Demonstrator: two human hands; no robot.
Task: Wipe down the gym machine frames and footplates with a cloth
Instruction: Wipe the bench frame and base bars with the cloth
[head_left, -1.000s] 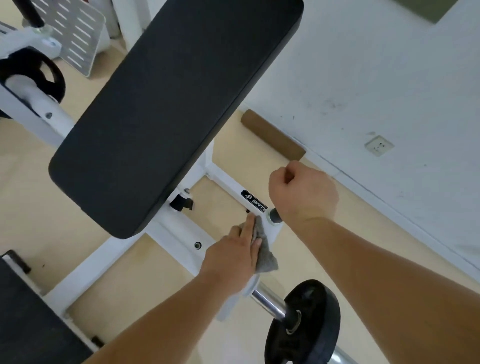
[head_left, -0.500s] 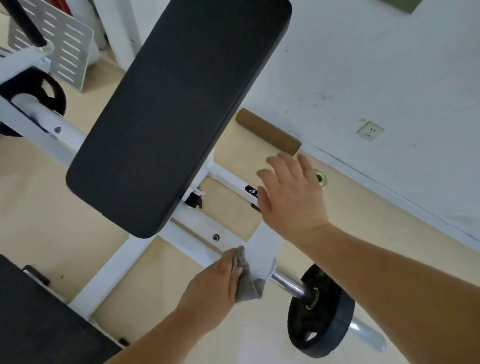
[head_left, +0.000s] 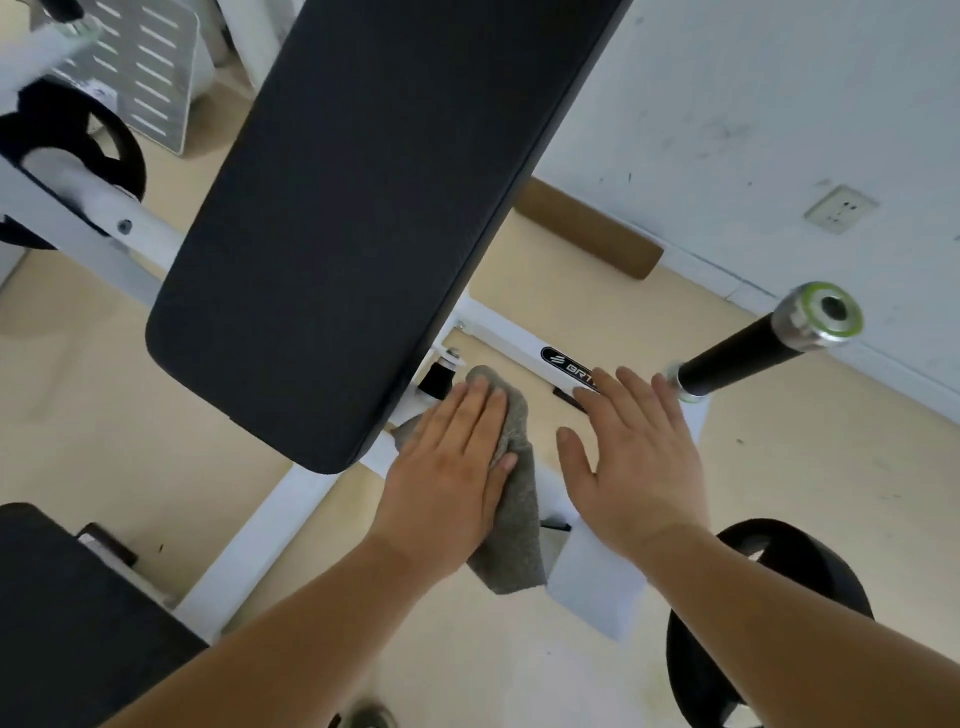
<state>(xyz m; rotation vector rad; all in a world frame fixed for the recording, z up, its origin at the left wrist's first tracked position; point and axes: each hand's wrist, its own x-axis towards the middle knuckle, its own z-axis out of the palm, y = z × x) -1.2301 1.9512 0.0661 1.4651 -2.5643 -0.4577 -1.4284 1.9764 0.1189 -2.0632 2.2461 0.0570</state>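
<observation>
Two flat hands: your left hand presses cloth on frame, fingers straight; right hand at 3 o'clock spread, empty. Press evenly, wipe toward 12.

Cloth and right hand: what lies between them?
In the head view, only a strip of white frame and floor lies between the cloth and the right hand.

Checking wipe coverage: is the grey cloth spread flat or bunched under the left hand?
Bunched, not spread: the cloth sits crumpled under the left hand, one end hanging below the palm.
</observation>
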